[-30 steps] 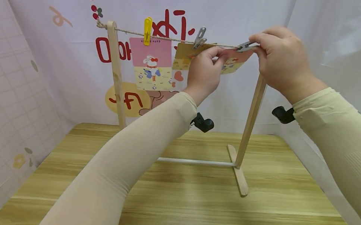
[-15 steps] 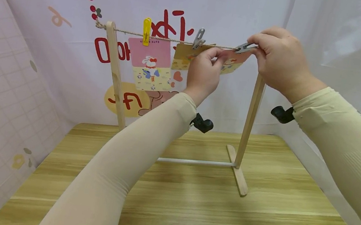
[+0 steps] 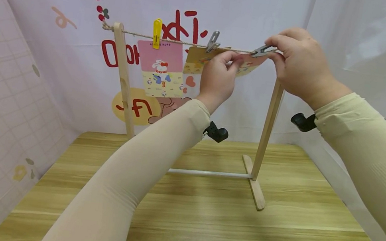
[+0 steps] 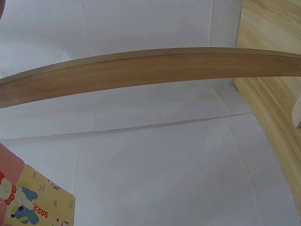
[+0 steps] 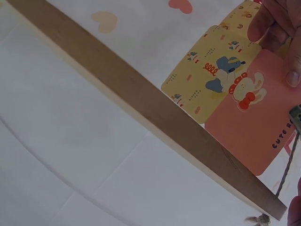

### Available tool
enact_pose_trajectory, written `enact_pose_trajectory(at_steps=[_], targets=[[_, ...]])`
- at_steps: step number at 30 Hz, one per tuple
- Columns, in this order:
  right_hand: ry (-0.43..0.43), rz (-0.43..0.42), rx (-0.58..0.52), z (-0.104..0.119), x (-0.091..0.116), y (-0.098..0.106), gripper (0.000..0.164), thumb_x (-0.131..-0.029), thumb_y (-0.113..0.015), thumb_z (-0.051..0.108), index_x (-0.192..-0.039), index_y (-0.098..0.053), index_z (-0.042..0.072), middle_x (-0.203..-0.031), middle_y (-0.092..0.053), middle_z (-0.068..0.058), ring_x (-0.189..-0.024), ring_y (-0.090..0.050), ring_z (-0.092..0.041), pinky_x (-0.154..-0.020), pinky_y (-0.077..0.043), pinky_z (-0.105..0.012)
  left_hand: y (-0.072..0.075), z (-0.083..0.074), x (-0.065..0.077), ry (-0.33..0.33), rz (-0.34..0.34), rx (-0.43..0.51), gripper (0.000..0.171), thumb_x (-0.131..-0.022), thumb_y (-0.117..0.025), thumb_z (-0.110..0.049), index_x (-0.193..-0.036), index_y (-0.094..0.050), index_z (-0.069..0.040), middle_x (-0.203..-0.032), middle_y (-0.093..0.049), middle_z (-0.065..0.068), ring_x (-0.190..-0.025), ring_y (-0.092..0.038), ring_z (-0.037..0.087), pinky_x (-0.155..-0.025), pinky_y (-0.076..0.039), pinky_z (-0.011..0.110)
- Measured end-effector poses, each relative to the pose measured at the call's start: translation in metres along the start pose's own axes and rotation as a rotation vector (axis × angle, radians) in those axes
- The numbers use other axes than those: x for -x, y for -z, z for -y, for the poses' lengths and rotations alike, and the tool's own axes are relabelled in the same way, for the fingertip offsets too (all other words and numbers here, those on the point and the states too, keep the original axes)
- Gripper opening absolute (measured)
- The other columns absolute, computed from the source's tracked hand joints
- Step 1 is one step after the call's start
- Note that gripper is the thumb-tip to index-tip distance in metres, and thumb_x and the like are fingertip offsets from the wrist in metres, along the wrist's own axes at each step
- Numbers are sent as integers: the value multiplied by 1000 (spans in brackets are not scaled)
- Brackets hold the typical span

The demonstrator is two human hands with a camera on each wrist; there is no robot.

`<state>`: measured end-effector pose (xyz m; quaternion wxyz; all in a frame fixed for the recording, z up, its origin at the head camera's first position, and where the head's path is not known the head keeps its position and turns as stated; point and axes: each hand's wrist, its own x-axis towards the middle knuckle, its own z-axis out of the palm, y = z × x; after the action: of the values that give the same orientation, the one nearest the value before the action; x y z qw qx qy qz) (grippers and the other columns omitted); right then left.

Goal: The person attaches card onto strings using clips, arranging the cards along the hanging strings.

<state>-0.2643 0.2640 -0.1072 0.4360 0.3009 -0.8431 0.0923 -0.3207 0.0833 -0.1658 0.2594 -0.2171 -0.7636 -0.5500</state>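
My left hand (image 3: 217, 79) pinches the left edge of a pink and yellow card (image 3: 249, 65) just below the twine (image 3: 238, 49). With thumb and fingers, my right hand (image 3: 302, 65) pinches the handles of a grey clothespin (image 3: 262, 51) at the card's top edge and the twine. In the right wrist view, the same card (image 5: 235, 94) shows its rabbit print, and a bit of the clothespin (image 5: 296, 115) appears at the right border. Only a corner of the card (image 4: 42, 197) enters the left wrist view. Its top left is covered by my left fingers.
Left along the twine, a yellow clothespin (image 3: 157, 33) holds another pink and yellow card (image 3: 161, 70). A grey clothespin (image 3: 212, 42) holds a tan card (image 3: 194, 60), partly behind my left hand. Wooden posts (image 3: 270, 126) support the twine above a wooden table (image 3: 195, 217).
The pinched card tilts slightly, showing less of its printed face in the head view. Both hands stay almost in place with the same grips.
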Motion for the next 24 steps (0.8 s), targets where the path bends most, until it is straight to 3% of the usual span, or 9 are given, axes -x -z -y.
enact_pose_trajectory(at_steps=[11, 18, 24], targets=[[52, 8, 22, 2, -3, -1, 19, -101, -58, -8, -116, -70, -8, -113, -67, -29, -114, -55, -49, -102, -44, -56, 1, -1, 1, -1, 9, -22, 21, -105, -65, -32, -118, -77, -20, -119, -78, -5, -104, -70, 7, -80, -51, 21], [105, 0, 51, 4, -6, 0, 21, -98, -55, -13, -111, -71, -8, -110, -69, -28, -110, -56, -49, -101, -44, -56, 1, 0, 0, -4, 6, -16, 21, -105, -65, -32, -117, -77, -20, -119, -78, -5, -104, -70, 7, -80, -50, 21], [93, 36, 58, 3, -6, 0, 26, -99, -54, -11, -119, -70, -7, -113, -66, -28, -112, -55, -50, -103, -42, -56, 1, 0, 1, -12, 3, -26, 21, -105, -65, -31, -118, -77, -20, -121, -77, -5, -106, -70, 7, -82, -51, 20]])
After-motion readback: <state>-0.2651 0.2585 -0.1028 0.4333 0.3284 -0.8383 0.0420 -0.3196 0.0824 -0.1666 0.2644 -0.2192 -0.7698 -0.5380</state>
